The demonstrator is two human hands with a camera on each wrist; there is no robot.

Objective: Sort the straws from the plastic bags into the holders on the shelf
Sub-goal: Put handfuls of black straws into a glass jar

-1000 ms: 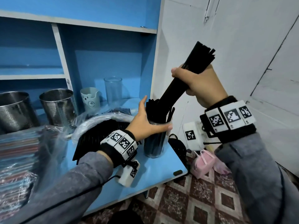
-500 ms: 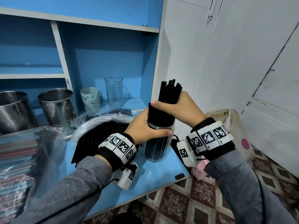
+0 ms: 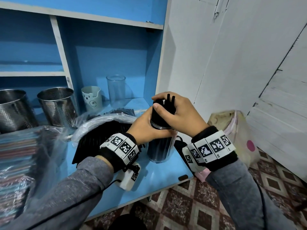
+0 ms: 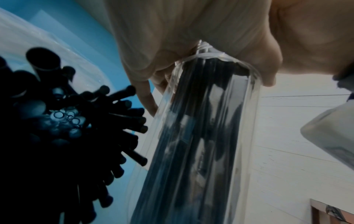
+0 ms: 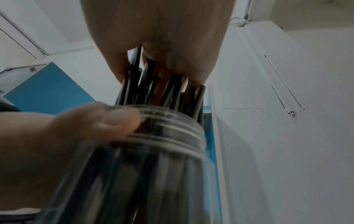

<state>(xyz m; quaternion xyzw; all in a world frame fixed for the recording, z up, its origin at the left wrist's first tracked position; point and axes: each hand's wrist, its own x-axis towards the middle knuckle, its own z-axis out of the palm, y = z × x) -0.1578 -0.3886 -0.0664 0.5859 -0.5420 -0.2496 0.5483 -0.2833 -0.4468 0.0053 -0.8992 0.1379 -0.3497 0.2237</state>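
Head view first: where are the black straws (image 3: 163,106) against the hands?

— They stand upright in a clear jar (image 3: 160,146) on the blue shelf (image 3: 159,176), near its front right corner. Their tops stick up above the rim, and the right hand (image 3: 181,113) is over and around those tops, fingers and thumb curled about the bundle.

— And the left hand (image 3: 146,127)?

— It wraps the jar just under the threaded rim, thumb across the front. The right wrist view shows that thumb pressed on the threads, with the straws rising out of the mouth into the right hand's grasp.

— Does the left wrist view add anything?

— It looks up the jar's clear wall (image 4: 201,136), dark straws showing through it, with the left palm closed round the top. To its left are open ends of more black straws (image 4: 63,121), lying loose in a plastic bag (image 3: 99,120) on the shelf, just beside the jar.

— What else sits there?

— Two perforated steel holders (image 3: 57,107) toward the back left, a pale bear-faced cup (image 3: 91,98) and an empty clear tumbler (image 3: 116,90) behind the bag, and a bag of coloured straws (image 3: 18,155) at the left edge.
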